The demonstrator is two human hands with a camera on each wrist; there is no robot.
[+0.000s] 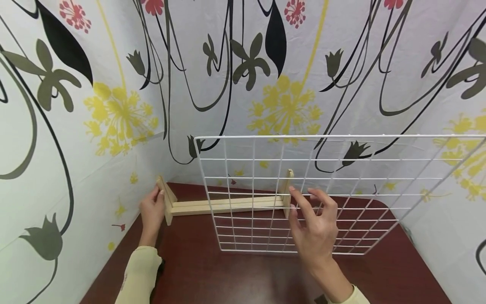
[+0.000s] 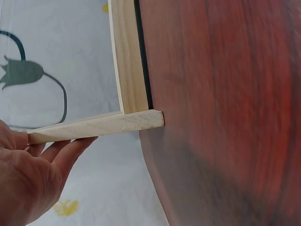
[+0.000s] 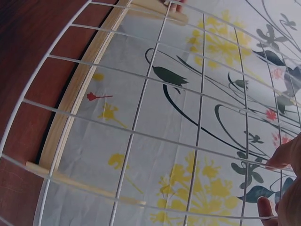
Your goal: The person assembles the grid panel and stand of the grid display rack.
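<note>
A pale wooden stand [image 1: 191,208], a long crossbar between two upright end pieces, is on the dark red-brown table. My left hand [image 1: 152,211] pinches its left end piece [image 2: 94,127], thumb on one face and fingers on the other. In front of the stand, a white wire grid panel [image 1: 247,178] is held tilted by my right hand [image 1: 317,228], whose thumb and fingers grip its wires. The right end piece [image 1: 287,185] shows through the mesh. Whether the grid's lower edge touches the table, I cannot tell.
A white cloth [image 1: 228,114] with yellow, red, grey and black flower prints hangs behind and at both sides. The table [image 1: 228,274] extends in front of the stand, and its rounded back right corner shows beyond the grid.
</note>
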